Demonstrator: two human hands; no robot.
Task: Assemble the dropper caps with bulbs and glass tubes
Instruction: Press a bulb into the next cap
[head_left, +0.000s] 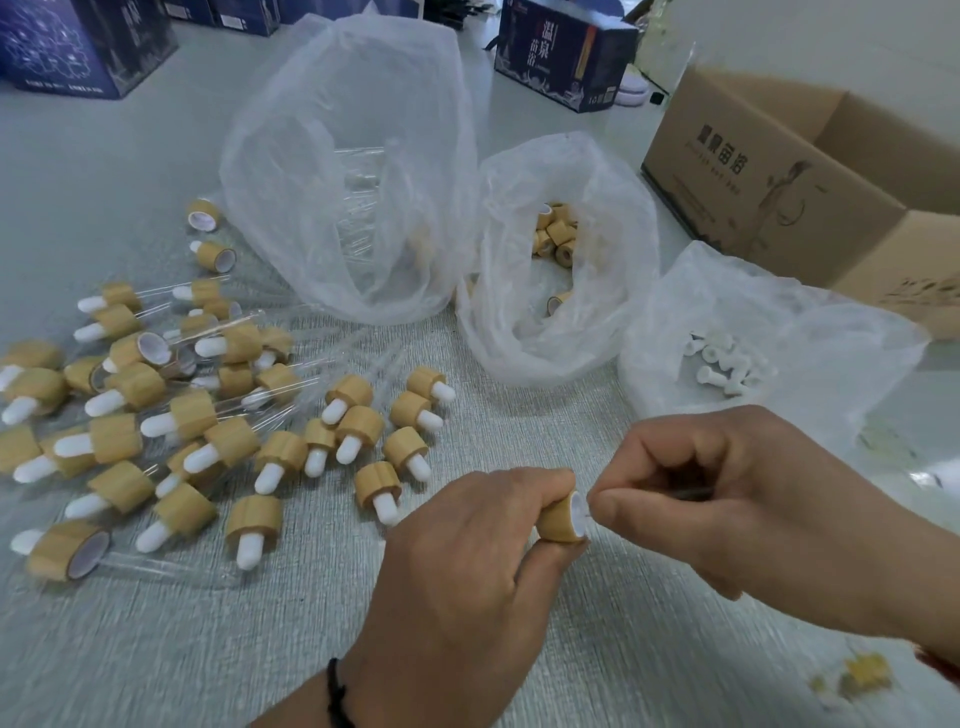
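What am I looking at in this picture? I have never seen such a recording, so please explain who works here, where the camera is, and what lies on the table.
There is no machine here: a person works with two bare hands. The single camera sits on the person's head and looks down at them.

The left hand grips a bamboo-coloured cap. The right hand pinches a thin glass tube and points its tip into the cap's open end.

On the table, to the left, lies a pile of assembled droppers, caps with white bulbs. Behind are three plastic bags: one with glass tubes, one with loose caps, one with white bulbs. An open cardboard box stands on the right.
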